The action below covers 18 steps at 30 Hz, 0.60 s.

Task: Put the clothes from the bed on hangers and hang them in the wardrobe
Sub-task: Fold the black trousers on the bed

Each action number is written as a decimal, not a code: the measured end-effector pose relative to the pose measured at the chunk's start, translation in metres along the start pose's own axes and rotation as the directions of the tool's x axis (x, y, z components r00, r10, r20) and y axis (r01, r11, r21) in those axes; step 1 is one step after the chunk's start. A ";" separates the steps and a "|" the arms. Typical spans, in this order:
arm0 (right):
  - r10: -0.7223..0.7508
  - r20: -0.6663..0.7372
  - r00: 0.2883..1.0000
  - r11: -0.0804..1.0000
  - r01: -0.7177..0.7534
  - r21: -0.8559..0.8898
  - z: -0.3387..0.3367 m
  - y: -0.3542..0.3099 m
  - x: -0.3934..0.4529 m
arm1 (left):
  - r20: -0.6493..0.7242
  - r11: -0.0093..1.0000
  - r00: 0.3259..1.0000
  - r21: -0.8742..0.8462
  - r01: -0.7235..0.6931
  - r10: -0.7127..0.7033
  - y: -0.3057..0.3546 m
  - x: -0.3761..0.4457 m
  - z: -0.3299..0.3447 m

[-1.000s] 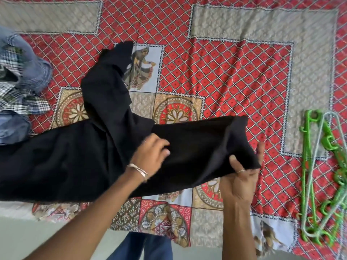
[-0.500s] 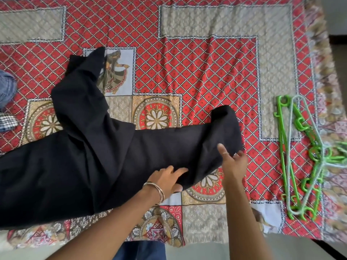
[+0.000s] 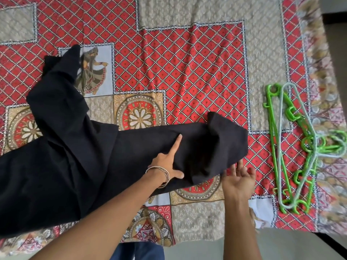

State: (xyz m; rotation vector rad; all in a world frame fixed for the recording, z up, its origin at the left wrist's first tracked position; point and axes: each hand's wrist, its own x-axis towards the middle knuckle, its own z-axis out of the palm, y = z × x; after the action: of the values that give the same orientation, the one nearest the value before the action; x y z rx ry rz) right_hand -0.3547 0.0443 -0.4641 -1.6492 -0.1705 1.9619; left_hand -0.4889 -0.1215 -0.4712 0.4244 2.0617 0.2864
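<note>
A black garment [image 3: 78,158] lies spread across the patterned bedspread [image 3: 187,68], one part reaching up toward the far left and its folded end pointing right. My left hand [image 3: 169,164], with bangles on the wrist, grips a fold near that end: the index finger lies flat on top, the thumb sticks out, and the other fingers are hidden under the cloth. My right hand [image 3: 239,178] is palm up with fingers apart, its tips just touching the garment's lower right edge. Several green hangers [image 3: 272,139] and a pale grey hanger [image 3: 298,186] lie in a heap at the right.
The bed's right edge [image 3: 326,102] runs just beyond the hangers, with dark floor past it. The near edge of the bedspread hangs over a pale bed side [image 3: 206,248]. My blue-trousered legs [image 3: 139,251] show at the bottom.
My left hand slid right along the garment toward its end. My right hand let go of the end and dropped below it, palm up. The pile of clothes at the left left the view.
</note>
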 end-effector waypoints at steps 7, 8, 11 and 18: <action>-0.068 0.235 0.970 0.965 0.123 -0.230 0.049 -0.031 0.008 | 0.012 0.992 0.997 0.104 0.072 -0.074 0.014 0.003 0.004; -0.091 0.286 0.954 0.972 0.147 -0.182 0.057 -0.042 0.011 | 0.012 0.991 0.997 0.105 0.080 -0.081 0.017 0.003 0.004; -0.185 0.226 0.956 0.980 0.198 -0.033 0.068 -0.064 0.015 | 0.020 0.991 0.995 0.094 0.094 -0.096 0.019 0.005 0.003; -0.762 0.152 0.630 0.203 0.454 -0.868 0.034 -0.052 0.031 | 0.016 0.988 0.992 0.090 0.122 -0.124 0.024 0.004 0.003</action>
State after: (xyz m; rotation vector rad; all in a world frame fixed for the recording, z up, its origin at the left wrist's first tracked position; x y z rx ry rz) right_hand -0.3717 0.1116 -0.4604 -1.9265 -1.6843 0.8723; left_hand -0.4836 -0.0975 -0.4675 0.3510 2.0751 0.1157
